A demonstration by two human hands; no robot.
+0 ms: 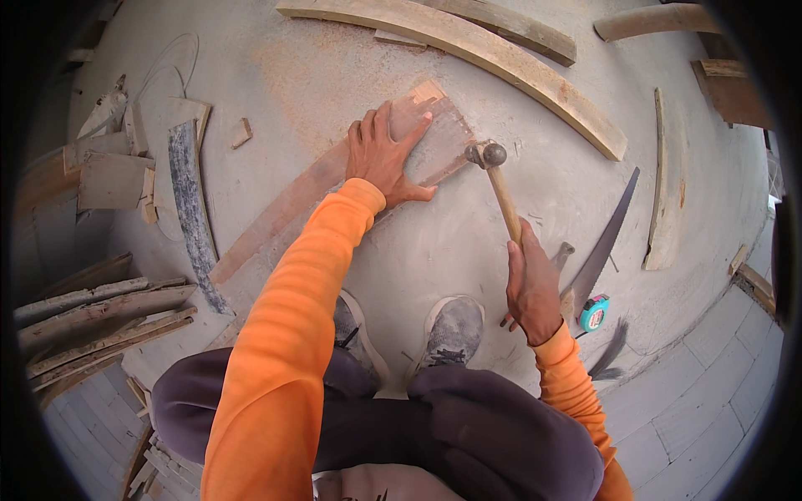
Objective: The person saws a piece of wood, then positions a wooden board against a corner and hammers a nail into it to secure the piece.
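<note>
My left hand (pixel 386 156) lies with spread fingers on a reddish wooden plank (pixel 288 200), pressing near its far end. At that end the wood has a notched, paler corner. My right hand (pixel 533 284) is wrapped round the wooden handle of a ball-peen hammer (pixel 504 196). The hammer's metal head is beside the plank's right edge; whether it touches cannot be made out. Close to my right hand lie a handsaw (pixel 603 242), a teal tape measure (pixel 594 313) and another tool with a metal head (pixel 565 253), partly hidden by the hand.
A long timber beam (pixel 501 71) crosses the far floor, with another beam (pixel 518 32) behind it. Narrow boards lie right (pixel 662 192) and left (pixel 190 192). Stacked planks (pixel 104 313) and wood offcuts (pixel 111 179) crowd the left side. My shoes (pixel 451 328) are close below the plank.
</note>
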